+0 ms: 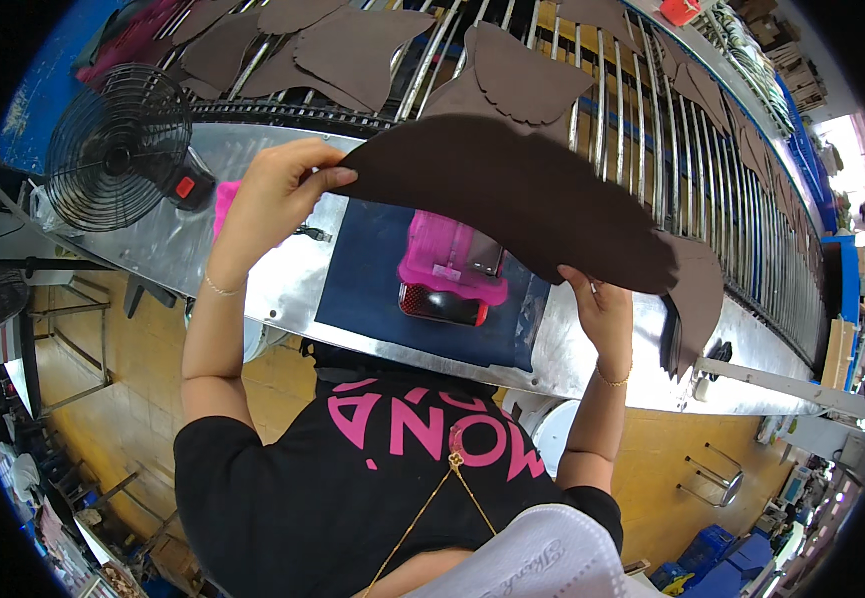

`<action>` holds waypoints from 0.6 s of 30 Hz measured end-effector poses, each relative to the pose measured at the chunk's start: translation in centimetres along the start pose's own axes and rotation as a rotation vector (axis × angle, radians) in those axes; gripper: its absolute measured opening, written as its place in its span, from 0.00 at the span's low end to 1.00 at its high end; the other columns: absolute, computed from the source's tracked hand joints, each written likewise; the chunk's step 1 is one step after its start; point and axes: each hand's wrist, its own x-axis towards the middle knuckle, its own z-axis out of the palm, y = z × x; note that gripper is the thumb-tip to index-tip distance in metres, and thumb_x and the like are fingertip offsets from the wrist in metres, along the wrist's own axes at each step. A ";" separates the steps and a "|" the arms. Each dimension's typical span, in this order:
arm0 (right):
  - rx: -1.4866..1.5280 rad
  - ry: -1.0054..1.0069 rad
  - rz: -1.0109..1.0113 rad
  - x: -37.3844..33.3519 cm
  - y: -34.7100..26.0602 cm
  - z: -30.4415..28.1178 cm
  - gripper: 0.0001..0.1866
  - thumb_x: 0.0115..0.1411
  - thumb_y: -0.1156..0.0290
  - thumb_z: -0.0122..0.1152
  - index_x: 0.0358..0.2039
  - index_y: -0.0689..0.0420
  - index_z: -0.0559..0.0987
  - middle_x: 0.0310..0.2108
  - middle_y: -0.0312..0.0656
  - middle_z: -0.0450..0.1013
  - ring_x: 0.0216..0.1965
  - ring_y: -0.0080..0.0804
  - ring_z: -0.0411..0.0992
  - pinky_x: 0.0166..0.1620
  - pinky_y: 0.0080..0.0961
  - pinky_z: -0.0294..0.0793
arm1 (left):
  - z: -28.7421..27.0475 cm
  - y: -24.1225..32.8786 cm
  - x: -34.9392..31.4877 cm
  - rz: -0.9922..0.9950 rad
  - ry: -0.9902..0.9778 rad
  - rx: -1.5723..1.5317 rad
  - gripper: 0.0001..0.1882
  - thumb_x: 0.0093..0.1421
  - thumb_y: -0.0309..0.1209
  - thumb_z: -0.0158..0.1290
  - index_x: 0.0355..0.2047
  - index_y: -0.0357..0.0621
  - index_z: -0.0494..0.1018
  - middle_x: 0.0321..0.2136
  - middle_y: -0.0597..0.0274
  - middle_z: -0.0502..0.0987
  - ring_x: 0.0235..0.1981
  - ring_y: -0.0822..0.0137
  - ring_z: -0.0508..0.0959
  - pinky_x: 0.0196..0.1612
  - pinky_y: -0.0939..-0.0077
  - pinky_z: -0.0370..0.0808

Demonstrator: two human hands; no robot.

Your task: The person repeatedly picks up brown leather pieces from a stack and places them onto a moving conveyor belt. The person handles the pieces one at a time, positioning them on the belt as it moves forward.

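A dark brown, curved cut piece of sheet material, perhaps leather, is held up in front of me above the metal bench. One of its edges is wavy. My left hand pinches its left tip between thumb and fingers. Lower down, at the right part of its near edge, my right hand grips it, some fingers hidden behind the piece. Beneath it a dark blue mat covers part of the bench. On the mat lie a pink plastic case and a black-and-red object.
Beyond the bench runs a roller conveyor carrying several brown cut pieces. More such pieces hang over the bench edge at right. A black fan stands at left. A metal stool is on the yellow floor.
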 end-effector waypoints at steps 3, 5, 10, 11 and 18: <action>0.033 0.065 -0.026 0.4 -0.1 -0.4 0.07 0.54 0.79 0.59 0.34 0.62 0.79 0.28 0.47 0.76 0.26 0.43 0.74 0.30 0.26 0.70 | 0.1 0.3 0.9 0.029 0.144 -0.078 0.07 0.56 0.20 0.54 0.36 0.32 0.74 0.21 0.66 0.72 0.18 0.78 0.68 0.21 0.85 0.64; 0.001 0.041 -0.080 1.8 -1.8 -0.4 0.07 0.54 0.78 0.60 0.34 0.62 0.79 0.28 0.48 0.76 0.25 0.43 0.74 0.30 0.26 0.70 | -1.8 0.5 1.3 0.082 0.276 -0.082 0.07 0.57 0.21 0.54 0.37 0.34 0.75 0.21 0.68 0.71 0.18 0.80 0.67 0.21 0.86 0.63; 0.156 0.018 -0.226 5.3 -4.8 2.8 0.15 0.51 0.83 0.55 0.40 0.56 0.79 0.29 0.47 0.76 0.27 0.43 0.75 0.31 0.29 0.73 | -6.3 0.3 -0.8 0.071 0.512 -0.083 0.08 0.58 0.25 0.56 0.39 0.38 0.76 0.21 0.72 0.70 0.18 0.82 0.66 0.20 0.89 0.60; 0.157 0.008 -0.256 5.6 -4.8 3.2 0.18 0.49 0.85 0.53 0.40 0.55 0.78 0.30 0.46 0.76 0.28 0.43 0.75 0.32 0.29 0.73 | -6.8 0.5 -1.2 0.052 0.498 -0.077 0.08 0.58 0.25 0.56 0.39 0.38 0.76 0.21 0.72 0.70 0.18 0.83 0.65 0.20 0.89 0.60; 0.065 -0.005 -0.252 3.9 -3.3 2.7 0.25 0.41 0.90 0.48 0.40 0.56 0.79 0.35 0.45 0.77 0.32 0.41 0.76 0.38 0.29 0.75 | -4.5 -0.5 -2.5 0.027 0.293 -0.072 0.06 0.58 0.23 0.55 0.36 0.34 0.74 0.23 0.71 0.70 0.19 0.83 0.64 0.20 0.88 0.60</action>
